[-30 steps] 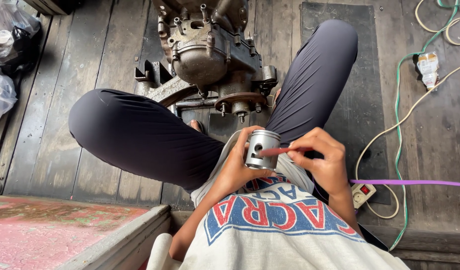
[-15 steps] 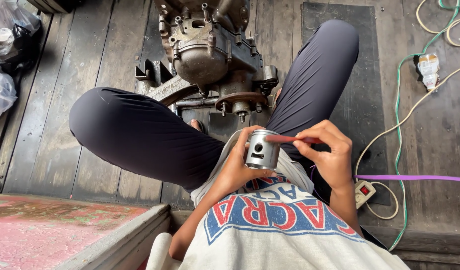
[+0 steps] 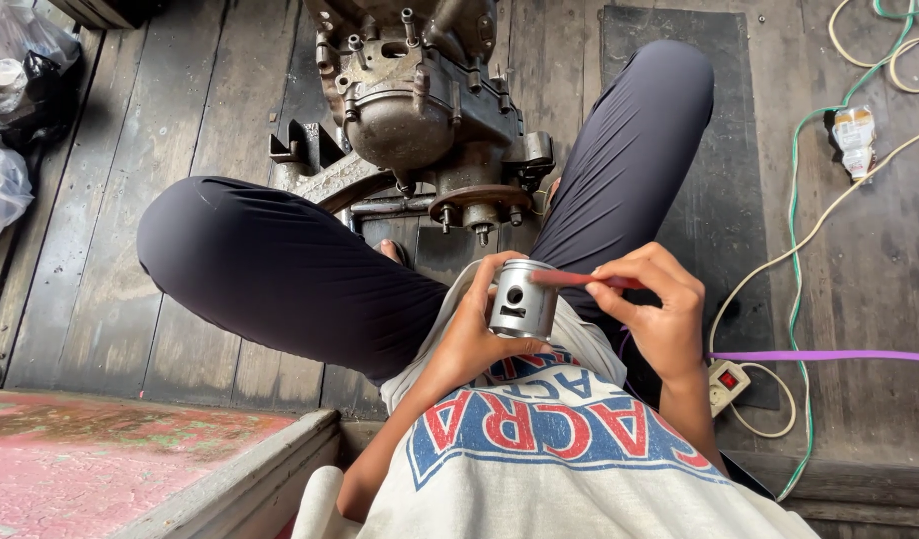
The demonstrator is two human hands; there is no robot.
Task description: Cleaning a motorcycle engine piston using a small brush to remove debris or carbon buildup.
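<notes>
Seated on the wooden floor (image 3: 130, 200) near the engine block (image 3: 420, 110), the left hand (image 3: 474, 334) grips a metal piston (image 3: 522, 299) over the lap while the right hand (image 3: 654, 304) pinches a thin red tool (image 3: 579, 280) against its crown, apparently scraping; steadiness matters next.

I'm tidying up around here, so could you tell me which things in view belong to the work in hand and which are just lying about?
In hand:
- metal piston, held in the left hand
- thin red tool, held to the piston's top by the right hand
- engine block on the floor ahead

Lying about:
- plastic bags
- power strip
- green cable
- purple strap
</notes>
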